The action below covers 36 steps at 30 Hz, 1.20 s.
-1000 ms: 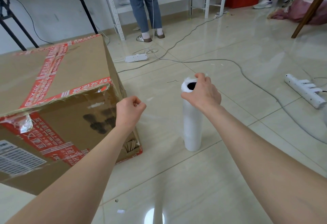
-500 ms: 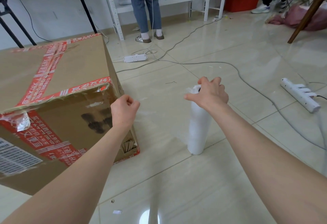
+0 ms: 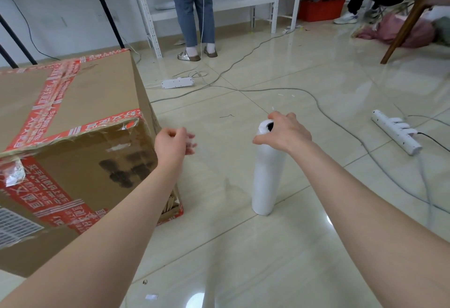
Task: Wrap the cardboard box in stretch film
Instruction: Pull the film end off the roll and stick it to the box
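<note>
A large cardboard box (image 3: 73, 122) with red printed tape stands on the floor at the left. A white roll of stretch film (image 3: 266, 181) stands upright on the tiles to its right. My right hand (image 3: 283, 132) grips the roll's top end, fingers over the core opening. My left hand (image 3: 173, 143) is beside the box's near right corner and pinches the loose, bunched end of the clear film (image 3: 191, 146). A faint sheet of film spans from that hand to the roll.
A power strip (image 3: 397, 131) and its cables lie on the floor to the right, another power strip (image 3: 177, 83) behind the box. A person (image 3: 193, 10) stands by white shelving at the back. A wooden chair leg (image 3: 404, 27) and a seated person are at the far right.
The roll has come back upright from a slight tilt, with my right hand still on its top. My left hand has moved a little right, away from the box corner, with the film end.
</note>
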{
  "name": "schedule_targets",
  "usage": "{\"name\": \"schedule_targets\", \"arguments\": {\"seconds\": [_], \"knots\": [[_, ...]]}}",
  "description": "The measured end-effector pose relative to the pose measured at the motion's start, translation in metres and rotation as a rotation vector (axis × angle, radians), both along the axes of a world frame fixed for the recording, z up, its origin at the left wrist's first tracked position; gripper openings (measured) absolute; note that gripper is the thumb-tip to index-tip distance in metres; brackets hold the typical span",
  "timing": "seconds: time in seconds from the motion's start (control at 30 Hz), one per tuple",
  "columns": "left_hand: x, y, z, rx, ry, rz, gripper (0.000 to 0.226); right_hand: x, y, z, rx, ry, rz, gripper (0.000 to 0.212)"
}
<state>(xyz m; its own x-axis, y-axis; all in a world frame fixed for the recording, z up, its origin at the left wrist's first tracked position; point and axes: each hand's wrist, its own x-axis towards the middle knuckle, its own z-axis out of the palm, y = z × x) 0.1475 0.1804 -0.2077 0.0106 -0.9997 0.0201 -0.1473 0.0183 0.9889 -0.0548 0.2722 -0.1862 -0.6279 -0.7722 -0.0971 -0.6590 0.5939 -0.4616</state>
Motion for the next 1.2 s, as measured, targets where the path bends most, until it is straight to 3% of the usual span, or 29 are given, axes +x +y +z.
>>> {"name": "schedule_targets", "arguments": {"seconds": [0.13, 0.2, 0.3, 0.33, 0.4, 0.47, 0.53, 0.7, 0.9, 1.03, 1.1, 1.2], "knots": [[-0.008, 0.007, 0.0, -0.122, -0.206, -0.19, 0.007, 0.002, -0.001, 0.001, -0.005, 0.007, 0.009, 0.075], [-0.012, 0.009, -0.002, -0.194, -0.327, -0.331, 0.02, 0.003, -0.001, 0.001, -0.014, 0.006, -0.004, 0.075], [-0.019, 0.013, -0.004, -0.251, -0.671, -0.522, 0.051, 0.003, -0.002, 0.0, -0.03, 0.025, -0.031, 0.078], [-0.022, 0.014, -0.006, -0.284, -0.83, -0.578, 0.054, 0.003, -0.002, -0.001, -0.03, 0.039, -0.035, 0.077], [-0.027, 0.016, -0.012, -0.346, -1.031, -0.615, 0.039, 0.003, -0.002, 0.001, -0.021, 0.048, -0.03, 0.074], [-0.025, 0.013, -0.013, -0.373, -0.94, -0.527, 0.021, 0.002, -0.002, 0.001, -0.011, 0.038, -0.009, 0.072], [-0.016, 0.005, -0.015, -0.39, -0.811, -0.383, 0.02, -0.001, -0.002, 0.002, -0.012, 0.011, 0.031, 0.067], [0.004, -0.006, -0.02, -0.413, -0.809, -0.228, 0.025, -0.008, -0.002, 0.006, 0.057, 0.002, 0.182, 0.072], [0.009, -0.008, -0.021, -0.401, -0.783, -0.199, 0.026, 0.0, -0.001, 0.002, 0.013, 0.001, 0.04, 0.073], [0.015, -0.008, -0.018, -0.38, -0.761, -0.181, 0.026, -0.001, -0.004, 0.002, 0.048, 0.014, 0.106, 0.069], [0.021, -0.008, -0.018, -0.373, -0.765, -0.189, 0.028, 0.005, -0.008, 0.002, 0.083, 0.112, 0.117, 0.073], [0.026, -0.006, -0.012, -0.354, -0.805, -0.26, 0.028, 0.026, -0.02, 0.008, -0.107, 0.25, 0.281, 0.076]]}}
